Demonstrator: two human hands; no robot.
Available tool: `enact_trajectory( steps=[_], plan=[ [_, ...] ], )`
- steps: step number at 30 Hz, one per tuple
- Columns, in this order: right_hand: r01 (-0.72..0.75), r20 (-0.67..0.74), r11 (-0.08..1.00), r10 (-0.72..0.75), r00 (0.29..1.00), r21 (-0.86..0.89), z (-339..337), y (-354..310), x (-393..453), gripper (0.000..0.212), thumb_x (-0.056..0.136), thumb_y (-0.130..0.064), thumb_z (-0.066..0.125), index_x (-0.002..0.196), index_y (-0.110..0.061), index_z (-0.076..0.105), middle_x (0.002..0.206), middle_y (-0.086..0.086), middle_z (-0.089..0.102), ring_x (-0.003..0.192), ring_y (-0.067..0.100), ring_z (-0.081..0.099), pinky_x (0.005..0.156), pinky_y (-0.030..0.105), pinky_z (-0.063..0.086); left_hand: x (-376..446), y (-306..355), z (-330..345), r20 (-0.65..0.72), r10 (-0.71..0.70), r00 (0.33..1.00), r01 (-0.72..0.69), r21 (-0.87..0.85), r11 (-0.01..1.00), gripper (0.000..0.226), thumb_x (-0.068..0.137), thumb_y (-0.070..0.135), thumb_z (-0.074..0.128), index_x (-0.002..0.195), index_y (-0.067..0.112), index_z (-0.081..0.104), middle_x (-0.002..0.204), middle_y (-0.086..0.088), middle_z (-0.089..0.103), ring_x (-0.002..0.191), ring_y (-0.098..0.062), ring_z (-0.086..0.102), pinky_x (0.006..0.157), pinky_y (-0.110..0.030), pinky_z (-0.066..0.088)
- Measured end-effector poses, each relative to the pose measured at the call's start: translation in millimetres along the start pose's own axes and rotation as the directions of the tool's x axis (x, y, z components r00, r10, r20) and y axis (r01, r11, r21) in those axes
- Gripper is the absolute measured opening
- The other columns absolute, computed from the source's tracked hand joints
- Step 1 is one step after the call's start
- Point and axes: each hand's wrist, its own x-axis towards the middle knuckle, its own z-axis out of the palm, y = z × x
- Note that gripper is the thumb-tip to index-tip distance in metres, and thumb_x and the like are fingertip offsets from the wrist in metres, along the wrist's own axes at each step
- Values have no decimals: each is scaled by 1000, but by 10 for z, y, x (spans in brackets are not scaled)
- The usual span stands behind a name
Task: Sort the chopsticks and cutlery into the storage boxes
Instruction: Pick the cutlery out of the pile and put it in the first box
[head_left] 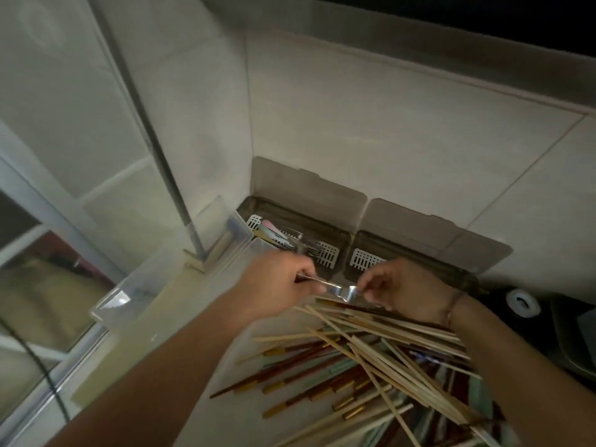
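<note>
Steel fork (pixel 335 289) pinched between hands.

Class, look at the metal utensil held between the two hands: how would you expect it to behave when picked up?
The metal utensil spans straight between the left hand and right hand without sagging, so it is probably stiff. Its shiny surface suggests it may be slippery. Being slim metal, it is likely heavier than the wooden chopsticks.
</note>
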Motion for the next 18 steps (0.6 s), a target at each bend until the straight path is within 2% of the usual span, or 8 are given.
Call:
enact_trajectory(
  steps=[2,4,6,8,9,12,15,18],
  plan=[
    [-30,11,998,30,999,54,-22,-105,272,13,89,-5,63,88,-16,69,67,-7,66,54,8,55,53,17,45,96,-224,-98,-49,-63,997,62,-24,998,31,79,59,68,82,28,69,76,12,67,67,0,60,61,-25,48],
    [-48,-41,998,50,998,42,-8,-158,555,12,91,-4,59,89,-15,66,71,-3,64,55,12,54,49,17,44,217,-406,-157,-146,-115,983,112,-33,993,23,81,51,70,89,29,69,85,10,67,75,-5,62,64,-22,47],
    [-83,-166,996,79,983,-14,30,-161,816,10,93,-9,57,94,-15,65,71,-2,63,56,12,57,51,19,46,316,-566,-165,-285,-193,939,177,-82,981,29,85,40,69,109,24,65,106,4,65,95,-14,62,81,-27,49],
    [-150,-265,988,156,952,43,89,-106,1071,9,94,-9,56,97,-13,64,71,0,63,58,13,59,55,23,50,372,-687,-138,-371,-227,901,212,-80,974,46,88,34,65,130,17,53,132,-2,51,118,-20,51,99,-32,42],
    [-193,-287,978,208,935,79,128,-87,1191,10,94,-8,55,98,-11,65,74,2,63,61,15,60,58,26,52,384,-728,-119,-378,-206,903,203,-47,978,51,90,33,62,135,15,49,140,-3,43,125,-21,45,105,-34,39],
    [-287,-306,953,303,903,96,265,-42,1531,14,93,-6,57,101,-4,69,85,10,67,76,23,65,76,38,58,403,-774,-30,-242,-117,963,136,64,989,46,95,34,54,137,17,49,143,-2,43,130,-22,42,109,-34,34],
    [-331,-282,942,331,900,49,380,-32,1792,14,89,-6,62,99,-3,72,94,15,71,87,29,68,81,43,57,416,-784,99,-63,-69,996,82,222,972,42,99,39,42,137,22,49,142,0,48,134,-23,38,116,-41,22],
    [-405,-189,914,397,898,0,406,-32,1939,22,78,-5,72,99,-7,71,100,15,70,94,31,68,83,44,56,419,-780,170,-34,-120,992,123,403,907,43,99,44,32,133,26,51,136,3,52,131,-21,39,113,-45,17]
  ],
)
